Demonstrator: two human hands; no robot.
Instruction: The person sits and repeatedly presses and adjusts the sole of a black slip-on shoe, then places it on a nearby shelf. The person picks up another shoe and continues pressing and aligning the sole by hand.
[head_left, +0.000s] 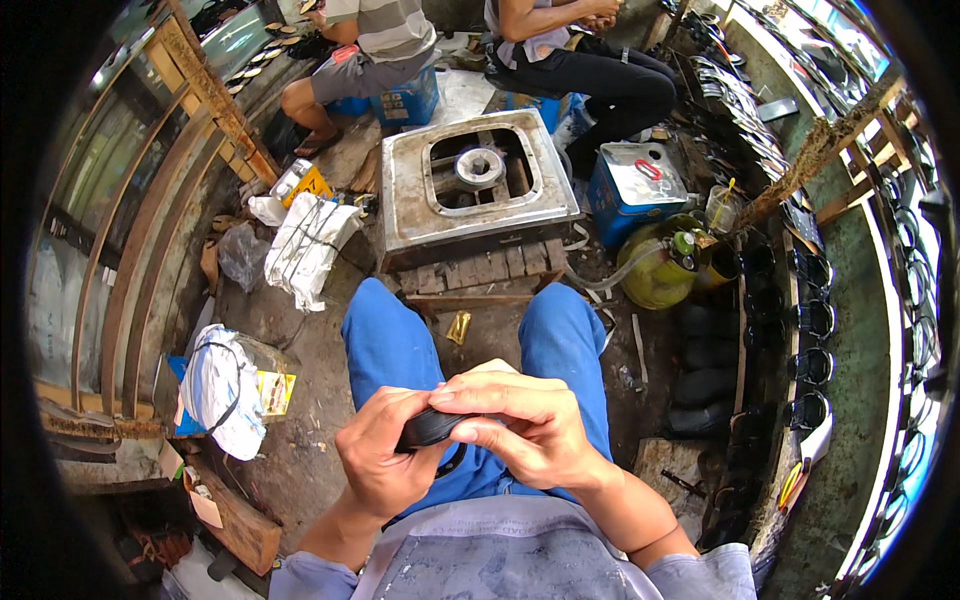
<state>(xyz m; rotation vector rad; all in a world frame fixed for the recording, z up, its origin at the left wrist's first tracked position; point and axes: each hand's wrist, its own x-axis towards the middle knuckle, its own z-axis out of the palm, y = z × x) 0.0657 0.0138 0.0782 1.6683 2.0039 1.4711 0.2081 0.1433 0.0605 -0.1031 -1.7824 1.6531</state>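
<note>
Above my lap, both hands are closed around a small black piece of footwear, which looks like a sandal point(430, 428). Its rounded dark end faces me and a thin black loop hangs under it. My left hand point(383, 450) wraps it from the left side, fingers curled over the top. From the right, my right hand point(525, 420) pinches it between thumb and fingers, the thumb near its lower edge. Much of the sandal is hidden behind my fingers.
Beyond my knees stands a metal gas stove point(475, 215). A green gas cylinder point(655, 265) and blue tin point(630, 190) are to its right. White bundles point(310, 245) lie left. Racks of black sandals point(810, 370) line the right wall. Two people sit ahead.
</note>
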